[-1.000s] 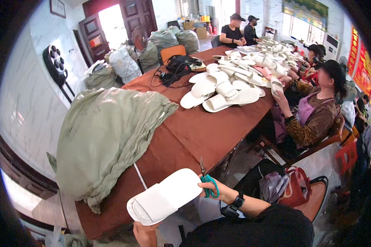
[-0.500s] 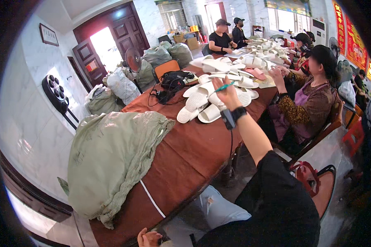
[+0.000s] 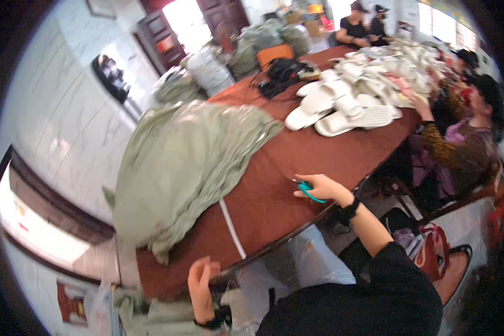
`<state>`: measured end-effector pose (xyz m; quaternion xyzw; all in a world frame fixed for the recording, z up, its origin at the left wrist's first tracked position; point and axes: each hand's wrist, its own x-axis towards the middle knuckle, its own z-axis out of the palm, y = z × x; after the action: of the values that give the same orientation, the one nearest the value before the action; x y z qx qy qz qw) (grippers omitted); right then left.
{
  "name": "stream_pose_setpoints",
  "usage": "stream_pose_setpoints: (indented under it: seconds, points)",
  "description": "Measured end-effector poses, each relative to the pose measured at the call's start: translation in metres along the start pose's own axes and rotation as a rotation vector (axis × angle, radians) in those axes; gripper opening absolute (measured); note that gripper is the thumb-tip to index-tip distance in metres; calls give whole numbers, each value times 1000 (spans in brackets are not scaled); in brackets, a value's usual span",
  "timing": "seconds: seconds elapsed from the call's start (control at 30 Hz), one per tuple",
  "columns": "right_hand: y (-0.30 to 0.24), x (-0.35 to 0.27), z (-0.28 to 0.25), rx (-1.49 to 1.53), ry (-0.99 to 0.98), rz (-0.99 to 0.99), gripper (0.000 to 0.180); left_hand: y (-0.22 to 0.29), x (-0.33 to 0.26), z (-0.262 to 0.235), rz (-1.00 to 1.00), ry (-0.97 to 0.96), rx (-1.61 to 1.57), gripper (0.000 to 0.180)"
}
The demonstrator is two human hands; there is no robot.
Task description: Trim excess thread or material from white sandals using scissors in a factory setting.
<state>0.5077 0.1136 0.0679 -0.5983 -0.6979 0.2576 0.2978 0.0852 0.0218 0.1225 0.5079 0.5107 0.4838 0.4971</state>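
Note:
My right hand (image 3: pixel 329 189) is closed around small teal-handled scissors (image 3: pixel 313 192), low over the near right edge of the brown-covered table (image 3: pixel 285 162). The dark tip of the scissors points left. At the table's near edge, lower down, my left hand (image 3: pixel 201 283) is raised with its fingers apart and slightly blurred; nothing shows in it. Closest to it are a white strip (image 3: pixel 232 229) lying on the cover and a large grey-green sack (image 3: pixel 185 168) spread over the table's left end.
White slippers (image 3: pixel 347 103) are heaped on the far part of the table, beside a black bag (image 3: pixel 283 75). A person in a patterned sleeve (image 3: pixel 439 143) sits at the right side. Full sacks (image 3: pixel 210 73) stand behind the table. A red-handled bag (image 3: pixel 431 249) rests at my right.
My right hand has come down and back from the slippers with the scissors. My left hand has risen further into view. The view has turned, so the table sits farther right.

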Motion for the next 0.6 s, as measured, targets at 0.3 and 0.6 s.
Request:
stream_pose_setpoints:
  seconds: [0.3,0.6]
  points:
    - [-33,-25,62,228,248,78,60,-67,158,-53,153,-162,836,54]
    - [-27,-33,60,331,290,102,50,-19,282,-104,533,294,766,73]
